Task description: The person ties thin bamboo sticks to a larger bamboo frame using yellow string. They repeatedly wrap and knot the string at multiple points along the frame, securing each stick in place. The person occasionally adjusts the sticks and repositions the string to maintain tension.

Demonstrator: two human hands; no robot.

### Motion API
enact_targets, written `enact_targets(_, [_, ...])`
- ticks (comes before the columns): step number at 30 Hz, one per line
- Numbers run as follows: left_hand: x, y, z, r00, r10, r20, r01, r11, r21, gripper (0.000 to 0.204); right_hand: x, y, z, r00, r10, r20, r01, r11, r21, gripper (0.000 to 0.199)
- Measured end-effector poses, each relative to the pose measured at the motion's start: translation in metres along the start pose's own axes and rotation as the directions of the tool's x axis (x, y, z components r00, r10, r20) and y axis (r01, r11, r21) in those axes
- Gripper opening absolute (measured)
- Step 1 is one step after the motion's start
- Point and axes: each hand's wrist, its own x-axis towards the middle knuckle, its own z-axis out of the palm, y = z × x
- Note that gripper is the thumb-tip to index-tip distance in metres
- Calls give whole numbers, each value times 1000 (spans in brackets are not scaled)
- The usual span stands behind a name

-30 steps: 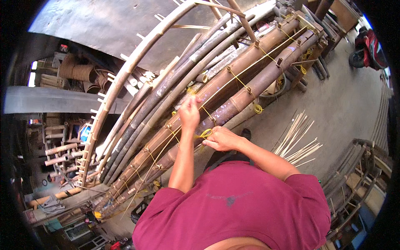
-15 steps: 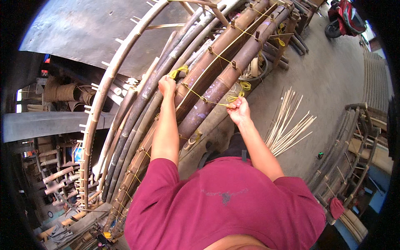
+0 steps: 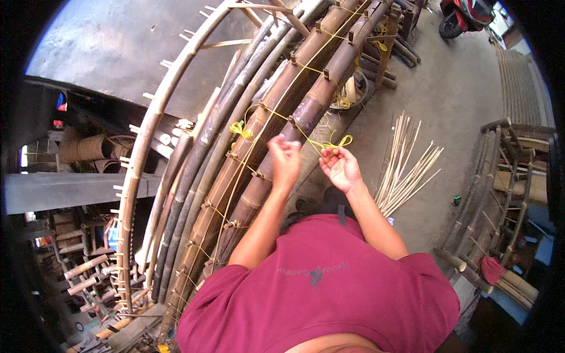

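**Yellow cord lashing partway along the bamboo bundle**

Yellow cord runs from the thick brown bamboo poles to both hands, just in front of the person's chest. The right hand pinches the looped end of the cord between thumb and fingers; the left hand is loosely curled by the poles, and whether it has hold of the cord I cannot tell. Judging by the ties, several lashings already cross the poles both far up and near the person, while the one in hand looks unfinished, its tail loose. Counted: two thick brown poles, about five thinner grey curved ones to the left, one pale pegged hoop, one fan of split sticks on the floor to the right.
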Motion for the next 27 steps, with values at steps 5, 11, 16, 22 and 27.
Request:
enact_targets(5, [-14,-10,25,918,-234,320,362,822,-440,29,-14,19,5,995,56,-86,-60,997,-50,22])
enact_targets(11, [-8,-7,23,989,-66,130,90,978,-190,21,-20,-22,24,965,15,-264,-257,273,-927,32])
enact_targets(16, [0,11,27,993,96,67,-94,995,-37,22,15,-31,53,938,-174,298,294,-49,-954,30])
enact_targets(22, [14,33,18,991,88,102,-102,986,135,19,45,-38,91,953,-59,297,291,-85,-953,25])
enact_targets(27, [21,41,24,998,-55,22,55,998,14,19,68,-50,104,922,75,380,387,-152,-909,19])
